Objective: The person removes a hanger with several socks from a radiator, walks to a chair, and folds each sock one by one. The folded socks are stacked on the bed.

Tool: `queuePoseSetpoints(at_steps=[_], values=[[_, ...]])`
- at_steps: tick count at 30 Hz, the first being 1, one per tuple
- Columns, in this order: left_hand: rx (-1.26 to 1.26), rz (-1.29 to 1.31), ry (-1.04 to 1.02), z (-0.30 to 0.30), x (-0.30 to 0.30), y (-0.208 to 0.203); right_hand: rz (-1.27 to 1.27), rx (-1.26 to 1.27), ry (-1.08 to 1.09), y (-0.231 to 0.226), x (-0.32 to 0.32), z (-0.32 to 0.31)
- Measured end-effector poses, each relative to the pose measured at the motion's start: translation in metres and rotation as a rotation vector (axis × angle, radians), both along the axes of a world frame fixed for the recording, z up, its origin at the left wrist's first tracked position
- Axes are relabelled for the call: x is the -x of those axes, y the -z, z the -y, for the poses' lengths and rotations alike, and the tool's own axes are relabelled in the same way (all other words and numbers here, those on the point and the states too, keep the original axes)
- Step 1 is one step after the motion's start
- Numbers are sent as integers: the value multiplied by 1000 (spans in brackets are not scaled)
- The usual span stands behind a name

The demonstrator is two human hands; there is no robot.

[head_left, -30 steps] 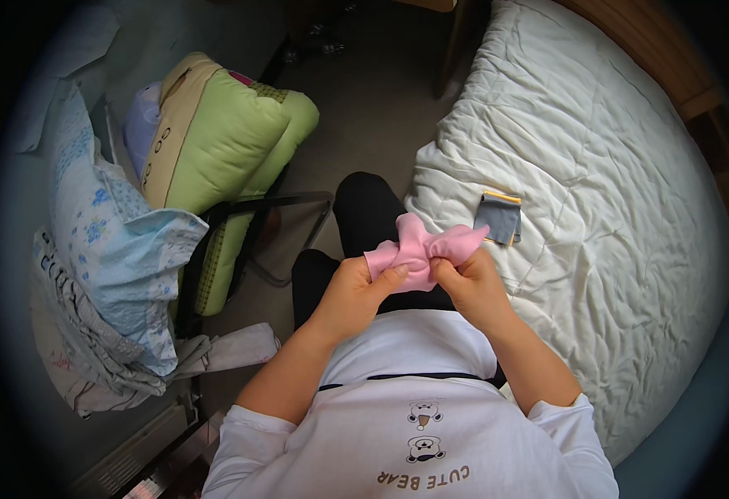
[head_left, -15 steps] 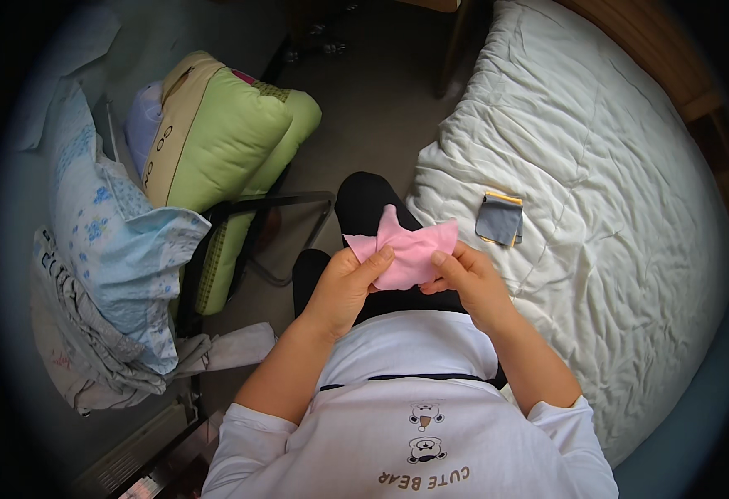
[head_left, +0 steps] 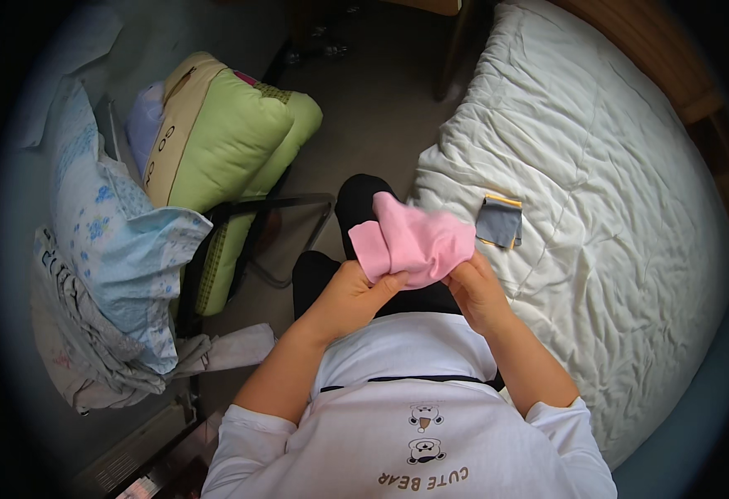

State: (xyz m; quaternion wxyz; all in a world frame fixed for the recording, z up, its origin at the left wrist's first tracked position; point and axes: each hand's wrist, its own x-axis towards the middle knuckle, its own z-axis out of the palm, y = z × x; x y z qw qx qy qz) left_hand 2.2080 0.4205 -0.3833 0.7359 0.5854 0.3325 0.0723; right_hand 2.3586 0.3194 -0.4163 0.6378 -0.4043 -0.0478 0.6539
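Observation:
A small pink cloth item (head_left: pixel 418 243), soft and creased, is held up over my lap. Its left end is a flat, band-like flap, and its upper part is slightly blurred by motion. My left hand (head_left: pixel 349 299) is closed on the lower left edge, thumb on top. At the lower right edge, my right hand (head_left: pixel 479 295) pinches the fabric between thumb and fingers. The exact kind of item cannot be made out. On the bed to the right of it lies a folded grey cloth (head_left: pixel 498 223) with orange edging.
A bed with a crumpled white quilt (head_left: pixel 581 249) fills the right side. To the left, a black-framed chair (head_left: pixel 315 200) stands beside green cushions (head_left: pixel 231 141), a blue flowered pillow (head_left: pixel 123 241) and a pile of grey clothes (head_left: pixel 123 366). A wooden headboard (head_left: pixel 672 58) edges the bed.
The pink cloth has been opened out and looks larger, its flap now at the left. My right hand has turned upward and shifted slightly right; my left hand has moved a little lower.

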Motion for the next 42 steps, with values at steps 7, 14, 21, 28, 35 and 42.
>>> queuePoseSetpoints(at_steps=[7, 14, 21, 28, 35, 42], values=[[-119, -152, 160, 2, 4, 13, -203, -54, 73, -9, -8, -11], [-34, -135, 128, 2, 1, 4, -27, 84, 142, 11, -4, -8], [180, -32, 63, 1, 1, -2, -65, 111, 236, 3, -10, -10], [286, 91, -30, 3, -4, -5, -72, 87, 265, 4, -12, -10], [192, -34, -41, 1, -4, -2, -10, 28, 171, 1, -13, -6], [-186, -457, 72, -19, 14, 28, 242, 1, 282, -2, -12, -5]])
